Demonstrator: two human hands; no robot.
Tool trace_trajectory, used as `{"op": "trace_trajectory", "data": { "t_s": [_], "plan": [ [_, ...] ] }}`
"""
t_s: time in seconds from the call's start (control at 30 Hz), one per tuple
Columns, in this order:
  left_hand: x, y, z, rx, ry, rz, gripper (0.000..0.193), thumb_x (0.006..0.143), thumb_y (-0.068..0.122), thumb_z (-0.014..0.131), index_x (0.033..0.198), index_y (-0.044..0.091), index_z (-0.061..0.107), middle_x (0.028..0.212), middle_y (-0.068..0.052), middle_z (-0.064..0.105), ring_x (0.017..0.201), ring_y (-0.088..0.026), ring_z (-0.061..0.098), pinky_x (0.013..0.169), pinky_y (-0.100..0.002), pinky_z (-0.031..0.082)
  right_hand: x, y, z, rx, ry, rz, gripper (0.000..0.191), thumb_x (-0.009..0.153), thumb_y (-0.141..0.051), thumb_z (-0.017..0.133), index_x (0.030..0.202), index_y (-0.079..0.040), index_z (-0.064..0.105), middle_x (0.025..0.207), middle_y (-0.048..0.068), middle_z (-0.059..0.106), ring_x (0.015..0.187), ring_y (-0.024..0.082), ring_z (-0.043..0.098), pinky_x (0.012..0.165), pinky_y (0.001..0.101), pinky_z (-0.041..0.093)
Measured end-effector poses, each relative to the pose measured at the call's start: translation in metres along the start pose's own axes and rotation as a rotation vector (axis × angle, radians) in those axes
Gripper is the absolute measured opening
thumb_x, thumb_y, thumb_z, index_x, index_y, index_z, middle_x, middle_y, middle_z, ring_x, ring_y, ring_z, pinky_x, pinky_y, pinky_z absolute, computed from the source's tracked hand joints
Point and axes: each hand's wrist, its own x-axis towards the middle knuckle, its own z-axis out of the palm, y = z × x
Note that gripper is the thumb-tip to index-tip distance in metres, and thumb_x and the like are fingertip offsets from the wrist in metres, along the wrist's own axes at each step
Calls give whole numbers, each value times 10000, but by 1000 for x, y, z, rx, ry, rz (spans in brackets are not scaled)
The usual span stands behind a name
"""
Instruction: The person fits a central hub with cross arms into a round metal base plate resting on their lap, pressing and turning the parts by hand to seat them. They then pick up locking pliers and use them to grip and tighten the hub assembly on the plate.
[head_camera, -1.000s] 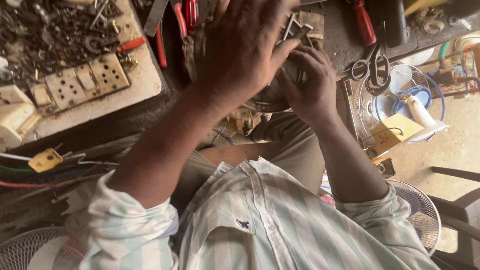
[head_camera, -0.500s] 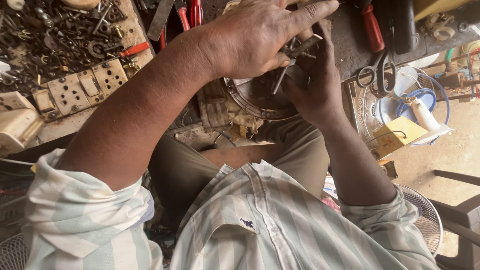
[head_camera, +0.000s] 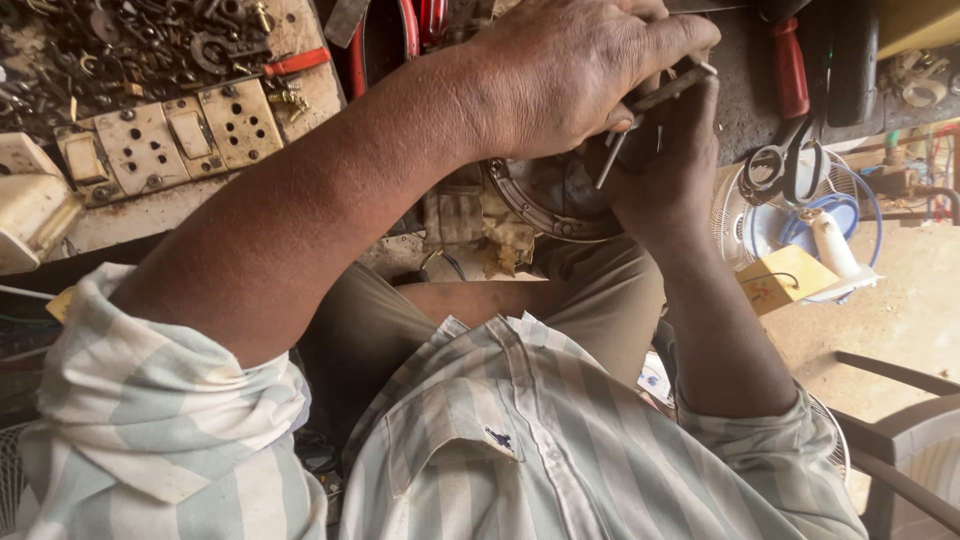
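My left hand (head_camera: 575, 75) reaches across from the left and closes its fingers over a thin grey metal tool (head_camera: 618, 150) whose tip points down. My right hand (head_camera: 665, 160) comes up from below and grips a small dark part against that tool; the part is mostly hidden by my fingers. Both hands meet above a round metal-rimmed motor housing (head_camera: 545, 205) that rests at the bench edge, over my lap.
A board with cream wall sockets (head_camera: 165, 140) and a pile of dark nuts and washers (head_camera: 130, 40) lies at the left. Red-handled tools (head_camera: 790, 65), scissors (head_camera: 780, 165), a small white and blue fan (head_camera: 800, 225) and a chair arm (head_camera: 900, 440) are at the right.
The view has shifted down and my left hand has slid right and up. Its fingers have gone from spread over the housing to closed on the thin tool.
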Motion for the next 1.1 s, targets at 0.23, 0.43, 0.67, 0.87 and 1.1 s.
{"op": "trace_trajectory", "data": {
  "t_s": [0.23, 0.43, 0.67, 0.87, 1.1],
  "plan": [
    [-1, -1, 1, -58, 89, 59, 675, 823, 304, 886, 1389, 150, 553, 1110, -30, 705, 1101, -256, 672, 955, -496, 486, 4, -8, -2, 51, 15, -63, 721, 1009, -58, 787, 1479, -11, 242, 1313, 161, 669, 1231, 275, 703, 1015, 363, 589],
    [-3, -1, -1, -92, 24, -7, 635, 867, 258, 874, 1389, 102, 547, 1028, -76, 698, 991, -258, 703, 845, -420, 557, -1, -7, 1, -99, 40, -61, 643, 1020, -58, 828, 1413, -9, 320, 1246, 161, 714, 1161, 297, 727, 944, 365, 580],
    [-3, 5, -7, -37, 8, -46, 625, 838, 311, 864, 1361, 139, 567, 1028, -48, 697, 1035, -259, 681, 908, -457, 516, 5, -22, 14, -104, 108, -16, 667, 1016, -142, 920, 1365, 11, 372, 1280, 172, 700, 1189, 330, 738, 963, 383, 602],
    [0, 12, -6, -55, -50, -87, 622, 847, 317, 824, 1372, 175, 522, 1050, 0, 677, 1171, -252, 610, 1072, -580, 316, 7, -23, 19, -64, 134, 69, 790, 907, -237, 983, 1366, -3, 385, 1283, 168, 695, 1164, 333, 750, 953, 386, 627],
    [1, 31, -23, 15, -143, -132, 596, 887, 302, 788, 1394, 212, 489, 1112, 1, 651, 1225, -229, 572, 1144, -650, 202, 18, -37, 15, -222, 191, 80, 828, 911, -251, 902, 1444, 0, 321, 1239, 172, 686, 1089, 359, 710, 853, 424, 574]
  ]
}}
